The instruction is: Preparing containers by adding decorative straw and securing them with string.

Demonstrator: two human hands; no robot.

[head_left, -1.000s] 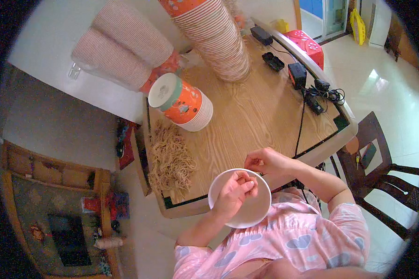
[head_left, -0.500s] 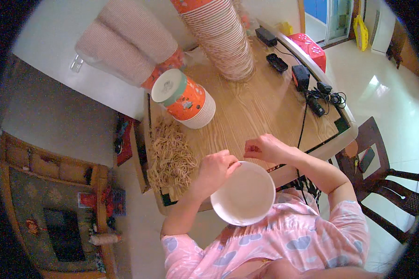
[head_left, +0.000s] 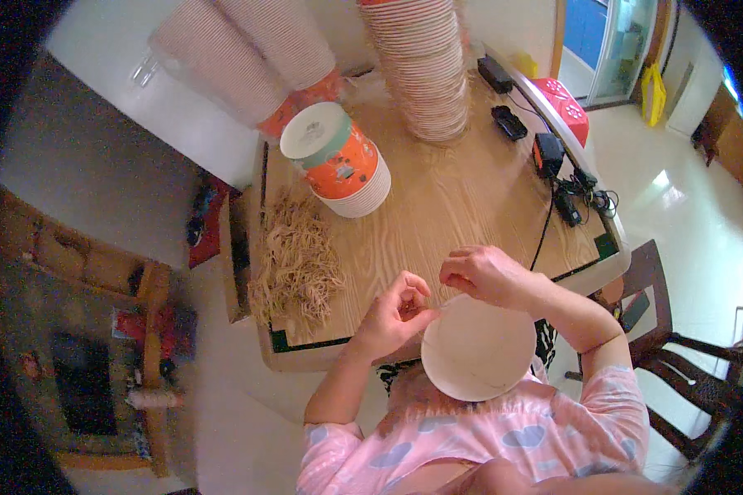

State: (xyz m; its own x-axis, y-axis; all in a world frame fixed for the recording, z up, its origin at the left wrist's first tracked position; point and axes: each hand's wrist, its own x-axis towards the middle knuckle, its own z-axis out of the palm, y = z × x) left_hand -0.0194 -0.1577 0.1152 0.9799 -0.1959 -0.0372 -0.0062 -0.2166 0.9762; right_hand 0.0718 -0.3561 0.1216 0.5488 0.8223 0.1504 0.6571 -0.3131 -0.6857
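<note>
A white paper bowl [head_left: 479,351] sits with its open mouth up, just in front of my body at the table's near edge. My left hand [head_left: 395,320] is beside its left rim, thumb apart from the curled fingers; the thumb tip is close to the rim. Over the far rim, my right hand [head_left: 489,276] has its fingers bent and pressed together; whatever is in them is hidden. A heap of tan, straw-like strands [head_left: 297,264] lies on the table to the left. Beyond it stands a short stack of orange and green paper bowls [head_left: 343,169], upside down.
A tall stack of paper bowls [head_left: 425,78] rises at the back of the wooden table [head_left: 437,194]. Bagged stacks [head_left: 231,70] stand to its left. Black adapters and cables [head_left: 565,186] line the right edge. Beyond are a red stool [head_left: 565,111] and a dark chair [head_left: 652,305].
The bowl has shifted right relative to my hands. My left hand has come off its rim, and the thumb has spread from the fingers. The view has also turned slightly.
</note>
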